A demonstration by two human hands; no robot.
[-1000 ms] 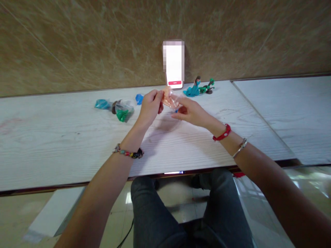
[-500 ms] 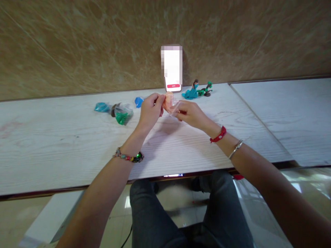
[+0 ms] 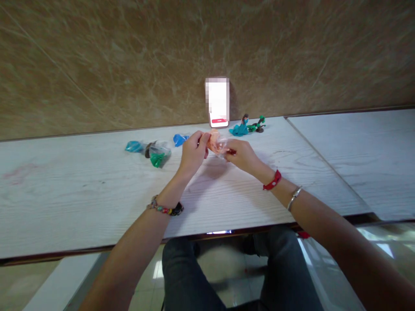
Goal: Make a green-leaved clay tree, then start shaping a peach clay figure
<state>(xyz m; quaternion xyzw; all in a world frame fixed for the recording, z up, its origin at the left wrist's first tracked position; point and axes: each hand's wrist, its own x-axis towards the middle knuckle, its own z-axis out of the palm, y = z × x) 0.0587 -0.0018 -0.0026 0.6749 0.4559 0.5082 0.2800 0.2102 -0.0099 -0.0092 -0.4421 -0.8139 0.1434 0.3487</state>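
Observation:
Between my hands, above the white tabletop [image 3: 227,194], is a small clear plastic bag of peach-coloured clay [image 3: 215,141]. My left hand [image 3: 194,149] pinches its left side between thumb and fingers. My right hand [image 3: 241,153] grips the loose clear plastic at its right side. Just left of my left hand lies a blue lump in clear plastic [image 3: 180,139]. Beyond my right hand stands a small figure in a teal dress [image 3: 240,128], with a little brown and green tree [image 3: 258,125] beside it.
A lit phone [image 3: 218,101] leans against the brown marbled wall [image 3: 129,65]. Toward the left lie a teal packet [image 3: 134,147], a brown lump [image 3: 148,150] and a clear bag with green clay [image 3: 157,160]. A seam [image 3: 324,157] crosses the tabletop on the right.
The whole view has tilted upward, so everything sits lower in the picture. Both hands keep hold of the bag, whose plastic has shifted slightly.

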